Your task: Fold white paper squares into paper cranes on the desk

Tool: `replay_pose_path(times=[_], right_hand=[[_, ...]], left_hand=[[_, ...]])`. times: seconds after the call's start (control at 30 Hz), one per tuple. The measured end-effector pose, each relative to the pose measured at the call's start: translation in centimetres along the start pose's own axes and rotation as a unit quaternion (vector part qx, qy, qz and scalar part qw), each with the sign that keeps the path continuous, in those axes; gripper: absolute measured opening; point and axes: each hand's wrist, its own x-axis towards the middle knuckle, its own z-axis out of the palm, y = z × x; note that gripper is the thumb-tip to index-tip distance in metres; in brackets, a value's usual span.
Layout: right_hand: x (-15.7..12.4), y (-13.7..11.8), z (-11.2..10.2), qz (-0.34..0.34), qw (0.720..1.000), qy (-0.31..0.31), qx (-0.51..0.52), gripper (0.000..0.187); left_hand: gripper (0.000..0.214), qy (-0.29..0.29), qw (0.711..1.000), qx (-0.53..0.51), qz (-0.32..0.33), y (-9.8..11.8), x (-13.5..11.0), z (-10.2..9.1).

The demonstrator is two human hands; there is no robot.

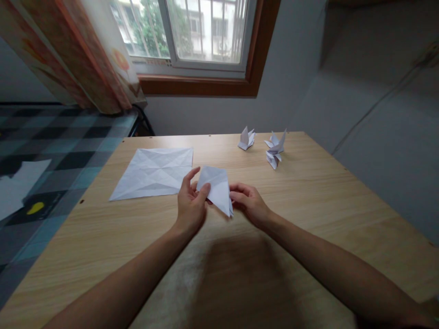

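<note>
A white sheet of paper folded into a kite-like shape [216,187] is held above the table, its narrow layered point turned down toward me. My left hand [192,201] pinches its left side, thumb on top and fingers underneath. At the right edge, the curled fingers of my right hand [249,203] touch the layers; their tips are partly hidden behind the paper. Behind my left hand lies a flat white square sheet [154,171] with crease lines running across it.
Several folded white paper figures stand at the back of the wooden table [325,196], one paper figure [246,139] apart from another paper figure [276,144] farther right. On the left, a checked cloth surface [75,160] carries loose white paper [24,183]. A window and curtain are beyond.
</note>
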Motion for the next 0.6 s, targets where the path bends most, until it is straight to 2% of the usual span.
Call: replay_pose_path(times=[0.1, 0.17, 0.23, 0.3, 0.43, 0.5, 0.6], right_hand=[[0.1, 0.3, 0.1, 0.0, 1.0, 0.015, 0.018, 0.04], [0.2, 0.7, 0.1, -0.025, 0.998, 0.043, 0.029, 0.061], [0.4, 1.0, 0.0, -0.057, 0.995, 0.075, 0.023, 0.072], [0.5, 1.2, -0.1, -0.091, 0.99, 0.11, -0.013, 0.063], [0.5, 1.0, -0.4, -0.151, 0.965, 0.179, -0.119, 0.014], [0.4, 0.6, -0.5, -0.145, 0.959, 0.2, -0.136, 0.015], [0.0, 0.1, -0.6, -0.109, 0.966, 0.198, -0.122, 0.02]], left_hand=[[0.051, -0.007, 1.0, 0.012, -0.012, -0.7, 0.1, -0.4], [0.06, -0.029, 0.999, -0.009, -0.031, -1.1, 0.0, -0.6], [0.072, -0.066, 0.996, -0.031, -0.05, -1.3, -0.1, -0.6], [0.08, -0.103, 0.993, -0.027, -0.057, -1.1, -0.4, -0.5], [0.093, -0.154, 0.988, 0.008, -0.034, -0.6, -1.0, -0.1], [0.098, -0.17, 0.985, 0.014, -0.016, -0.6, -1.2, -0.1], [0.103, -0.172, 0.984, 0.045, 0.035, -1.2, -1.2, -0.2]])
